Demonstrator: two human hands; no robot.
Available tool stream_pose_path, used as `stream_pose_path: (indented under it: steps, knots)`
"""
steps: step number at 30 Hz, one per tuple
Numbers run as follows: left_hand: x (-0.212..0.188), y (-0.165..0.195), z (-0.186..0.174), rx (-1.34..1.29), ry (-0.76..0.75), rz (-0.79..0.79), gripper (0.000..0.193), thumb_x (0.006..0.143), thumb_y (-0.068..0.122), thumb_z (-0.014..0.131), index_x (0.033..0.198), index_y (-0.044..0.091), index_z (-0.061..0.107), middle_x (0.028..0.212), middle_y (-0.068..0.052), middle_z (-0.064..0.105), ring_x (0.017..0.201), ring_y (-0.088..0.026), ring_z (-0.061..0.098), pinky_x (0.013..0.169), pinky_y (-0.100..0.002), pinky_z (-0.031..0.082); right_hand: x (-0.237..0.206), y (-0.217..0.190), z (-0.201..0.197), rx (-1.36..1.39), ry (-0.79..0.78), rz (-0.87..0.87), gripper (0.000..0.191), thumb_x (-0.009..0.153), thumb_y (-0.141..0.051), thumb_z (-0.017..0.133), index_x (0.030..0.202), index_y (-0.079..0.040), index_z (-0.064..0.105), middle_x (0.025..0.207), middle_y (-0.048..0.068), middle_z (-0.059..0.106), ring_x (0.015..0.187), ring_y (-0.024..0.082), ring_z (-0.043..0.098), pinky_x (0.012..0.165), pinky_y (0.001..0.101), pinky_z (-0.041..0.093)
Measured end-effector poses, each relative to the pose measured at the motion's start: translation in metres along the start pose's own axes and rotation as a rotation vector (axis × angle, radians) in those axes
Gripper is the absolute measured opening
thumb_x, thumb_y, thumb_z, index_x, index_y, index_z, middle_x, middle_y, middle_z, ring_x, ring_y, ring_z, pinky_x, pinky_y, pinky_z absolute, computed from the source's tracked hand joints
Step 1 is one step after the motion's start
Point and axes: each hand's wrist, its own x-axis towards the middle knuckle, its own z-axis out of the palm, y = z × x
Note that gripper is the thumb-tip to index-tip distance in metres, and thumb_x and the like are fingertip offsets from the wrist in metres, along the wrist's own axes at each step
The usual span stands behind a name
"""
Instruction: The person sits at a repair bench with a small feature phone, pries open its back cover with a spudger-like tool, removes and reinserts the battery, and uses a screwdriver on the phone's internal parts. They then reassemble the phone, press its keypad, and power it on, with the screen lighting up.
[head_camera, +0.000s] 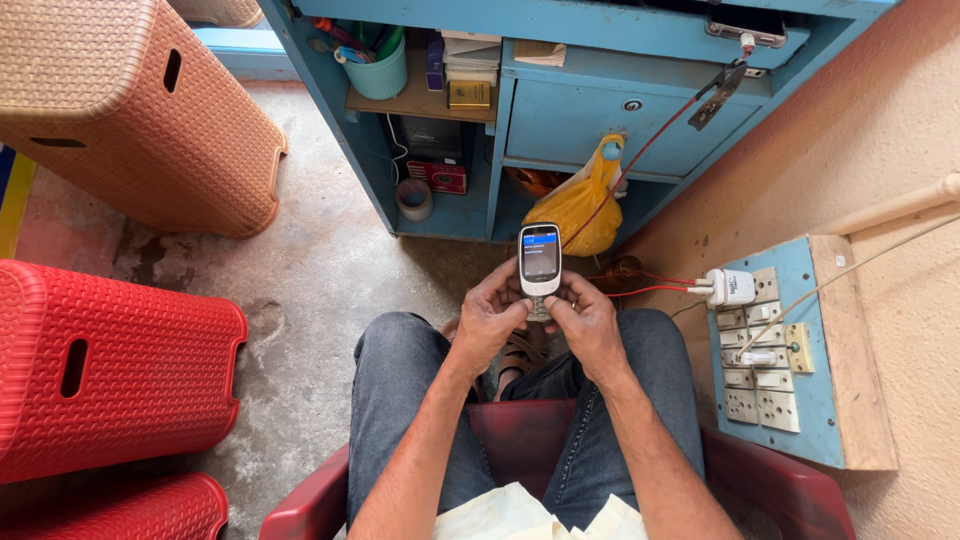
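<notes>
A small grey keypad phone (540, 256) with a lit blue screen is held upright between my knees. My left hand (489, 318) grips its lower left side, thumb on the keys. My right hand (585, 322) grips the lower right side, thumb also over the keypad. I sit on a red plastic stool (790, 490) in blue jeans, and a sandalled foot (522, 352) shows below the phone.
A blue wooden desk (590, 120) with shelves, a drawer and a hanging yellow bag (585, 205) stands ahead. On the right wall is a switchboard (775, 365) with a white charger (728, 288) and red wires. Red stools (110, 365) and an orange stool (130, 110) lie at left.
</notes>
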Motion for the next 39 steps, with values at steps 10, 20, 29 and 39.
stream_pose_path:
  steps: [10,20,29,39]
  knots:
    - [0.0004,0.0006,-0.0006,-0.01,-0.02,0.001,0.067,0.089,0.0,0.066,0.153,0.002,0.047,0.111,-0.005,0.069,0.094,-0.009,0.065,0.074,-0.024,0.057,-0.0001,-0.0015,0.003,-0.015,-0.019,-0.007,0.037,0.092,-0.009,0.065,0.129,-0.003,0.06,0.104,0.003,0.07,0.089,0.007,0.065,0.07,0.0249,0.056]
    - [-0.001,-0.0014,-0.0062,-0.026,-0.007,0.013,0.069,0.089,0.0,0.065,0.154,0.001,0.045,0.113,-0.007,0.068,0.097,-0.01,0.065,0.077,-0.025,0.058,0.0003,0.0016,0.002,0.041,-0.028,-0.018,0.04,0.093,-0.007,0.059,0.133,0.001,0.064,0.108,0.005,0.073,0.088,0.009,0.067,0.068,0.0256,0.057]
    - [-0.0022,0.0021,-0.0045,-0.029,-0.023,-0.022,0.073,0.086,-0.003,0.062,0.156,0.002,0.041,0.114,-0.007,0.068,0.097,-0.011,0.065,0.076,-0.027,0.059,-0.0001,0.0023,0.0012,0.036,-0.009,-0.013,0.04,0.092,-0.006,0.06,0.131,0.001,0.066,0.106,0.004,0.073,0.083,0.008,0.064,0.063,0.0246,0.054]
    - [-0.0048,-0.0006,-0.0049,-0.086,-0.048,-0.013,0.077,0.086,-0.007,0.062,0.158,0.001,0.038,0.12,-0.008,0.066,0.105,-0.012,0.063,0.079,-0.025,0.056,-0.0018,0.0016,0.0024,-0.013,-0.026,-0.001,0.042,0.09,-0.005,0.066,0.132,0.0,0.063,0.101,0.002,0.068,0.081,0.006,0.061,0.063,0.0231,0.051]
